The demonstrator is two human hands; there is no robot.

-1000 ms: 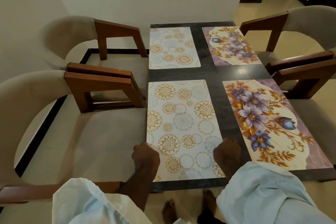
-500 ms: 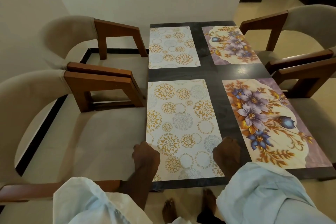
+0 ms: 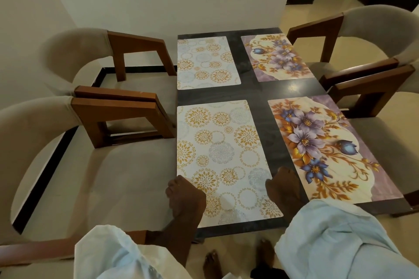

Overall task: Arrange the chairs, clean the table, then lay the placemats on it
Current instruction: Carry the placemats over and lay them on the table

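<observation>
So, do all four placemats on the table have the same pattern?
No, the near left placemat carries gold circles, while the near right placemat shows purple flowers.

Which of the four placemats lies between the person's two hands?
The near white placemat with gold circles: left hand at its left edge, right hand at its right. The far white one and both floral ones lie outside.

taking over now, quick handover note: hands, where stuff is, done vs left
Left hand: fingers curled at the left edge of the near circle placemat; grip unclear.
Right hand: at that mat's right edge; grip unclear.
Far circle placemat, far floral placemat and near floral placemat lie flat on the table; left chairs and right chairs tucked in.
Done: chairs, four mats down. Cleaning can't be judged.
Left: likely square the near mat.
</observation>
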